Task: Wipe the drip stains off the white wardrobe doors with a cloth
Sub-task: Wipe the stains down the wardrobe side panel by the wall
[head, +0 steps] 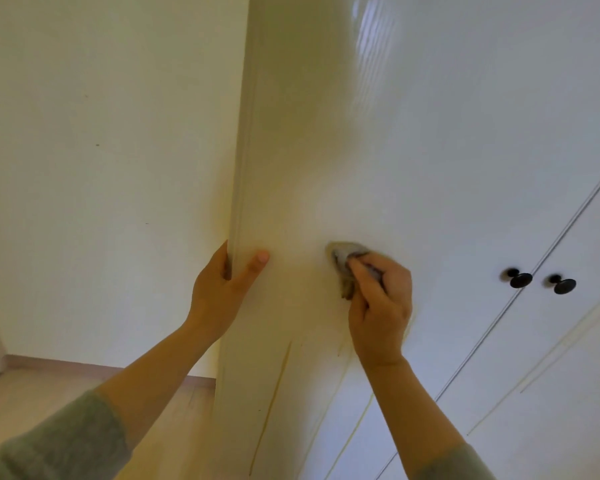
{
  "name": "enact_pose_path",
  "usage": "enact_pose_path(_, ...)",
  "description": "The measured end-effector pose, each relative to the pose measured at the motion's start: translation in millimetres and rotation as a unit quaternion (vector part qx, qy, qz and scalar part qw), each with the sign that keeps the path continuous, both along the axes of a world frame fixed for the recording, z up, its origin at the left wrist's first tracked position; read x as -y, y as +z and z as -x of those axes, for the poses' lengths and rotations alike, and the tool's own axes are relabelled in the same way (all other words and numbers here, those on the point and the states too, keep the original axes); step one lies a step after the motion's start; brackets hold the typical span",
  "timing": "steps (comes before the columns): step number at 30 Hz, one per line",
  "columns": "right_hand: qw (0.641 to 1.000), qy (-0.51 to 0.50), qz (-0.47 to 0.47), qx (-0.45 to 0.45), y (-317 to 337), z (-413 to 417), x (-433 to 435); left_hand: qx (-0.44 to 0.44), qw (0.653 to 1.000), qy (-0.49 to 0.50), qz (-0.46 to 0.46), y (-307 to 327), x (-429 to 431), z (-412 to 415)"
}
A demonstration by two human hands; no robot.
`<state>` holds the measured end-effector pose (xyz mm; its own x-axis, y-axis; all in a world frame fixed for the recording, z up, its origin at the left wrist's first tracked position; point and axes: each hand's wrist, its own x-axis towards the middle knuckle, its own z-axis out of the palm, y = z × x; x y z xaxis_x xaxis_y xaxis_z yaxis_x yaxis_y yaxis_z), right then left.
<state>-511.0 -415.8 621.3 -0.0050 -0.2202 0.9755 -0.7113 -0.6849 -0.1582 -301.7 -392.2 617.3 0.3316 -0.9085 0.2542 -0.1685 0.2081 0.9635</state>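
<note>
A white wardrobe door (378, 150) stands open in front of me, its edge toward the left. My left hand (222, 292) grips that edge, thumb on the front face and fingers wrapped behind. My right hand (378, 303) holds a crumpled grey cloth (343, 261) and presses it against the door face. Yellowish drip stains (274, 393) run down the door below both hands, with further streaks (357, 424) lower right.
Two black round knobs (520, 278) (563, 285) sit on the neighbouring wardrobe doors at the right. A cream wall (101, 168) fills the left side, with a pale wood floor (32, 393) and skirting below it.
</note>
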Motion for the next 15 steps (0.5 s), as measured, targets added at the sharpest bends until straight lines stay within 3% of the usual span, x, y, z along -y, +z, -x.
enact_pose_path(4, 0.996, -0.01, -0.02, -0.085, -69.5, 9.1, 5.6, 0.004, 1.0, 0.026, -0.005, 3.1, -0.7, 12.2)
enact_pose_path(8, 0.985, 0.013, -0.108, -0.133, -107.9, 16.8, -12.6, 0.017, 0.999, 0.047, 0.0, 4.3, -0.7, 20.1)
enact_pose_path(15, 0.998, -0.006, -0.006, 0.058, -0.2, 38.7, -11.3, 0.017, 0.997, 0.072, 0.006, 0.3, 0.7, 23.5)
